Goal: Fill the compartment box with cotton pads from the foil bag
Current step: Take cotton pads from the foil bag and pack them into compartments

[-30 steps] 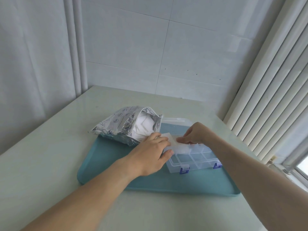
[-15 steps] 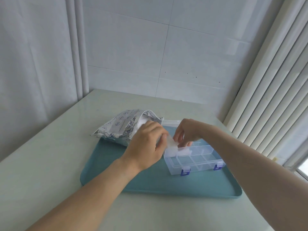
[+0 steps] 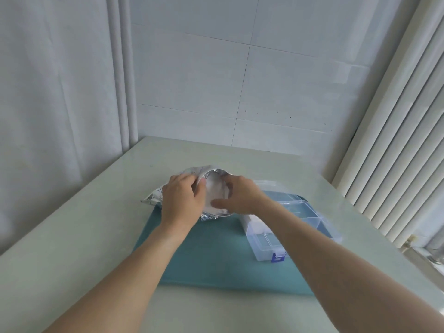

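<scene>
Your left grip (image 3: 183, 200) pinches the bag (image 3: 153, 197) mouth wide on the tray (image 3: 216, 255) while your right grip (image 3: 237, 195) reaches in, whether it holds a pad hidden; the box (image 3: 298, 227) beside shows pads (image 3: 255, 223) in one near cell, most cells still bare.

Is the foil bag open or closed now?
Open: the left hand holds the foil bag mouth wide, its silver inside showing.

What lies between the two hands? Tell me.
In the head view, the foil bag's open mouth with white cotton pads inside lies between the left hand and right hand.
</scene>
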`<act>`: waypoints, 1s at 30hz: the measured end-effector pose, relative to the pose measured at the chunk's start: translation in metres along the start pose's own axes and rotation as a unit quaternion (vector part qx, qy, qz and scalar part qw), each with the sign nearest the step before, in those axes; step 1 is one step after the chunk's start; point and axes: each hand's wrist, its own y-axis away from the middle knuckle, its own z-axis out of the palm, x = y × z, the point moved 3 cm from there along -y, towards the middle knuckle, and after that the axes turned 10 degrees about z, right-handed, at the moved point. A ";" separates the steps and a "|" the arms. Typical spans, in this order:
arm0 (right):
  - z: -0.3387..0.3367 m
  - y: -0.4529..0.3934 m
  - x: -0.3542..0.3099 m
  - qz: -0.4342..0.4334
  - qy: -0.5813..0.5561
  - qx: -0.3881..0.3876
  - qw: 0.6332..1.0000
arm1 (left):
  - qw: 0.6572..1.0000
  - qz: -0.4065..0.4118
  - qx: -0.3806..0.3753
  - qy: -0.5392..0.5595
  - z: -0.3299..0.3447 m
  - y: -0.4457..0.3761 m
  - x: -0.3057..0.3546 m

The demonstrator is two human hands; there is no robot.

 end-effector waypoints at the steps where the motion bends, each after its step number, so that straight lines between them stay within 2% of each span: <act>1: 0.003 0.000 -0.003 -0.008 -0.014 -0.003 1.000 | 1.000 -0.015 0.000 0.015 0.000 -0.001 -0.001; 4: 0.009 -0.001 -0.007 -0.026 -0.021 0.030 0.999 | 0.996 -0.067 -0.004 0.054 0.001 -0.004 -0.010; 8: 0.008 0.002 -0.007 -0.028 0.009 0.078 0.997 | 0.996 -0.068 0.001 0.062 0.002 -0.005 -0.012; 13: -0.005 0.004 -0.001 -0.004 -0.087 0.114 0.990 | 0.996 -0.062 0.014 0.060 0.001 -0.003 -0.009; 18: -0.006 0.006 0.006 0.048 -0.144 0.096 0.984 | 0.999 -0.049 0.005 0.020 0.002 0.000 -0.003; 21: -0.003 0.009 0.007 0.046 -0.134 0.108 0.984 | 1.000 -0.009 0.011 -0.021 0.003 0.000 0.003; 24: 0.000 0.006 0.010 0.051 -0.137 0.139 0.980 | 0.995 0.093 0.008 -0.024 0.003 0.000 0.012; 26: 0.002 0.007 0.007 0.054 -0.157 0.129 0.978 | 0.989 0.144 -0.024 -0.026 0.006 0.001 0.017; 30: 0.001 0.008 0.007 0.065 -0.162 0.059 0.983 | 0.984 0.158 -0.064 -0.057 0.012 0.003 0.016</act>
